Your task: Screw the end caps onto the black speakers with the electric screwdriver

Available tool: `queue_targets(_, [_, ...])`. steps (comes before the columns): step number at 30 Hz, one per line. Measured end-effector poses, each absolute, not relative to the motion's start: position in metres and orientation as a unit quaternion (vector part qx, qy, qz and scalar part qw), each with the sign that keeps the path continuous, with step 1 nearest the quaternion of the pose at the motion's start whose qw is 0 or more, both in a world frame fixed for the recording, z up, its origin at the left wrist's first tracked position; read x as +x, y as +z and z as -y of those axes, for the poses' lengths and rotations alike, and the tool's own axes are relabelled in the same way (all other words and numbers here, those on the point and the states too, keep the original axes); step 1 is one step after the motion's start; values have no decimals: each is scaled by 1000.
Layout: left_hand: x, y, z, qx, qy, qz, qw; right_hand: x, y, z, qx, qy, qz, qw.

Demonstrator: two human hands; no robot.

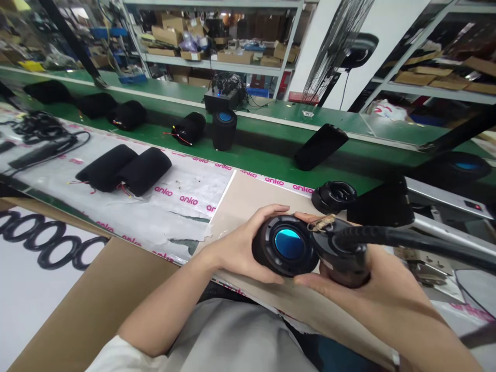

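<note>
A black cylindrical speaker (267,254) with a shiny blue disc on its end is near the middle of the view, above a tan board (248,201). My left hand (242,250) is wrapped round its left side. On the right, my right hand (372,279) is closed round a black tool (344,258) with a thick black cable, and its thumb tip comes close to the speaker's lower edge. The tool head sits right beside the speaker's rim. A small tan piece of cord or tape is on top of the tool.
Two black cylinders (145,171) with wires lie on the white wrapping at left. More stand or lie along the green belt (256,147). Black rings (334,196) are stacked beyond my hands; others (64,252) lie at lower left. A metal fixture (445,199) is at right.
</note>
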State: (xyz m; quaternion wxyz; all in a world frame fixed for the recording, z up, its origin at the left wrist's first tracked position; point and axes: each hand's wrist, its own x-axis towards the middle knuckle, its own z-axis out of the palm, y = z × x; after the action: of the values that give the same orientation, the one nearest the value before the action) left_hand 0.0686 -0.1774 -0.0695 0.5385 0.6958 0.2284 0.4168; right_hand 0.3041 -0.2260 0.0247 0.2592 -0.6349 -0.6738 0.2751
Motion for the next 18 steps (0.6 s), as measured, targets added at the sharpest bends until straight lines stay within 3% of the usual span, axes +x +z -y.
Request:
queue_targets(6, [70, -72, 175, 703, 416, -229, 529, 292, 31, 231, -678, 298, 605, 292])
queue_targets(13, [70, -67, 173, 712, 433, -184, 521, 306, 40, 208, -649, 319, 670, 168])
queue_targets(18, [77, -68, 180, 672, 462, -192, 545, 317, 37, 202, -663, 313, 664, 145])
